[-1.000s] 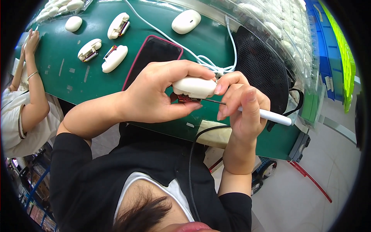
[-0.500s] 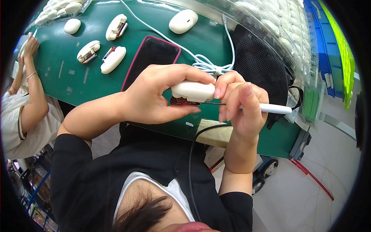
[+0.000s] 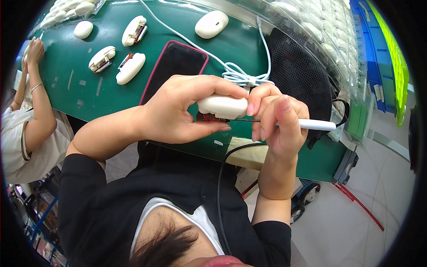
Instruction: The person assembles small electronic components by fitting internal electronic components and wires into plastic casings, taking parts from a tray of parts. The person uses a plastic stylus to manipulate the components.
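My left hand point(image 3: 178, 107) is closed around a white rounded plastic case point(image 3: 222, 106), thumb below and index finger along the top. Dark red parts show in the case's open underside, between it and my thumb. In my right hand point(image 3: 282, 115) is a screwdriver point(image 3: 316, 125) with a white handle; its thin dark shaft points left, and the tip is at the case's underside. My right fingertips also touch the case's right end. Exactly what the tip meets is too small to tell.
On the green table point(image 3: 58, 91) lie several white cases, including an opened one point(image 3: 134, 31), plus a pink-edged phone point(image 3: 173, 62) and a coiled pale cable point(image 3: 240, 74). A black mesh bag point(image 3: 296, 66) and trays of white cases point(image 3: 320, 33) stand right. A co-worker's hand point(image 3: 35, 50) is far left.
My hands, the case and the screwdriver stay practically in place. At the far left, the co-worker's hands have shifted slightly.
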Action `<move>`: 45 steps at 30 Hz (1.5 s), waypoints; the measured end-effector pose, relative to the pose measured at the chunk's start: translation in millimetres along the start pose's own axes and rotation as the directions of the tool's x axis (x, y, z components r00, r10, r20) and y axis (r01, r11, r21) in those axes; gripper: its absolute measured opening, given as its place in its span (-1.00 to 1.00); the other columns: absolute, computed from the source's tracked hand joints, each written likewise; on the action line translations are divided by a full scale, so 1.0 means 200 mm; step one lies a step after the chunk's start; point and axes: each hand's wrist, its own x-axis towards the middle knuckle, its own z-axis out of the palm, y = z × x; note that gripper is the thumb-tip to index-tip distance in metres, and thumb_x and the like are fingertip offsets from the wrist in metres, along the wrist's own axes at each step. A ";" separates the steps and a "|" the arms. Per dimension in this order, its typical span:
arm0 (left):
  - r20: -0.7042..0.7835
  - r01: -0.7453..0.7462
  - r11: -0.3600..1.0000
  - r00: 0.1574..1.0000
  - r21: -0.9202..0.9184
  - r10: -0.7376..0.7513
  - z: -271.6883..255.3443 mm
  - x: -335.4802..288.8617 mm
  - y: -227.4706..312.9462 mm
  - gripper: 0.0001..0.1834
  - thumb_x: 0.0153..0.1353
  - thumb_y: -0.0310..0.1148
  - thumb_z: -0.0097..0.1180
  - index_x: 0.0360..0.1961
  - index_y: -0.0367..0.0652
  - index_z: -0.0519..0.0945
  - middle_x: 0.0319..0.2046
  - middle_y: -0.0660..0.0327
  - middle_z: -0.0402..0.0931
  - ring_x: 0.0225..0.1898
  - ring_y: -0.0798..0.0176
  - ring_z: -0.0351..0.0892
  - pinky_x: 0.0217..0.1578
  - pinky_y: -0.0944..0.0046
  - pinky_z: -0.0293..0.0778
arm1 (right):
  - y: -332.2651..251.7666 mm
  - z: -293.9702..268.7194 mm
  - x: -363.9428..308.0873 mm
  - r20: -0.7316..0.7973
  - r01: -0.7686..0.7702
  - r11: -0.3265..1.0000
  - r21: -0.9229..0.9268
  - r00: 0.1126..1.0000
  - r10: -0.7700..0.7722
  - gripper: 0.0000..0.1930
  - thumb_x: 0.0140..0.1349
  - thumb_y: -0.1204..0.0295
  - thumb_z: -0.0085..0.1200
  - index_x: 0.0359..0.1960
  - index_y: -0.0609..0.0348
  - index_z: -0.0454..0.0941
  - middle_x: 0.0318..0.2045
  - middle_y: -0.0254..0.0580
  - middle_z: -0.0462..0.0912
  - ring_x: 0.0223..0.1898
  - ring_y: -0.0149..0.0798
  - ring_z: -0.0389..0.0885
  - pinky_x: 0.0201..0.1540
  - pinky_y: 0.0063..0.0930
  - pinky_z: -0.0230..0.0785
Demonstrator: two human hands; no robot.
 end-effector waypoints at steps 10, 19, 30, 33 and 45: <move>-0.033 0.044 0.999 0.998 0.002 -0.044 -0.01 0.00 0.01 -0.46 -0.15 -0.62 0.32 -0.04 -0.31 0.49 -0.13 0.03 0.57 -0.13 0.20 0.60 -0.13 0.30 0.50 | -0.01 0.01 -0.01 -0.063 0.026 0.999 0.021 0.998 -0.024 -0.45 0.35 0.31 -0.24 -0.85 0.21 0.41 -0.79 -0.24 0.45 -0.38 -0.28 0.53 -0.41 -0.49 0.36; -0.068 0.119 0.993 0.991 0.010 -0.118 -0.01 0.00 0.03 -0.47 -0.14 -0.61 0.32 -0.04 -0.30 0.50 -0.14 0.06 0.57 -0.15 0.25 0.60 -0.16 0.34 0.51 | -0.03 0.05 -0.01 -0.037 0.148 0.955 -0.258 0.986 -0.163 -0.49 0.32 0.29 -0.20 -0.84 0.17 0.37 -0.80 -0.29 0.42 -0.36 -0.19 0.60 -0.30 -0.41 0.39; -0.076 0.052 0.992 0.996 0.118 -0.043 -0.01 0.00 0.01 -0.46 -0.18 -0.61 0.32 -0.06 -0.30 0.51 -0.15 0.05 0.58 -0.15 0.18 0.62 -0.14 0.31 0.52 | -0.04 0.05 0.00 -0.004 0.168 0.920 -0.355 0.983 -0.181 -0.61 0.21 0.44 -0.10 -0.82 0.18 0.37 -0.79 -0.30 0.42 -0.41 -0.21 0.60 -0.35 -0.41 0.39; -0.064 0.028 0.984 0.998 0.176 -0.017 0.00 0.00 0.00 -0.46 -0.19 -0.61 0.32 -0.07 -0.29 0.51 -0.15 0.05 0.58 -0.16 0.16 0.62 -0.16 0.30 0.53 | -0.04 0.04 0.00 0.008 0.144 0.934 -0.327 0.989 -0.149 -0.65 0.18 0.50 -0.07 -0.80 0.20 0.40 -0.78 -0.29 0.43 -0.43 -0.22 0.59 -0.36 -0.44 0.38; -0.002 0.002 0.984 1.000 0.176 -0.002 0.01 0.00 0.00 -0.47 -0.20 -0.62 0.32 -0.08 -0.30 0.51 -0.14 0.02 0.58 -0.15 0.12 0.62 -0.15 0.27 0.52 | -0.03 0.02 -0.01 -0.028 -0.001 0.980 -0.198 1.000 -0.004 -0.64 0.23 0.51 -0.09 -0.76 0.26 0.47 -0.80 -0.31 0.43 -0.58 -0.37 0.45 -0.48 -0.53 0.28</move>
